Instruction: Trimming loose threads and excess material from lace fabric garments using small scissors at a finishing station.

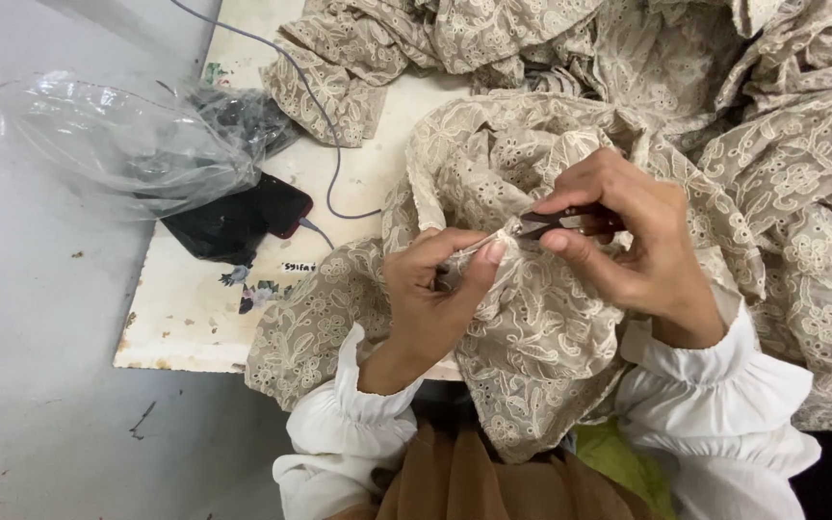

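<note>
White cuffs (358, 409) and a brown skirt (455, 481) sit nearest the lens, with a scrap of green cloth (623, 462) beside them. Above the cuffs, beige lace fabric (541, 337) is bunched over the table (195, 318) edge and spills away to the right in a large heap. The left hand (430, 289) is clenched on a fold of the lace, thumb and forefinger pinching a small ridge upward. The right hand (628, 241) is closed around dark thread snips (556, 221), whose tips point left and meet the pinched ridge just beside the left thumbnail. Whether a loose thread lies between the blades is too small to tell.

To do this well, I would judge that the pinch should keep the ridge taut and lifted clear of the layers beneath, so the blades catch only the stray thread and not the eyelet pattern. Short, shallow snips with the tips alone look safest.

Off to the left lie a black phone (238, 221), a grey cable (325, 154) and a clear plastic bag (117, 144).
</note>
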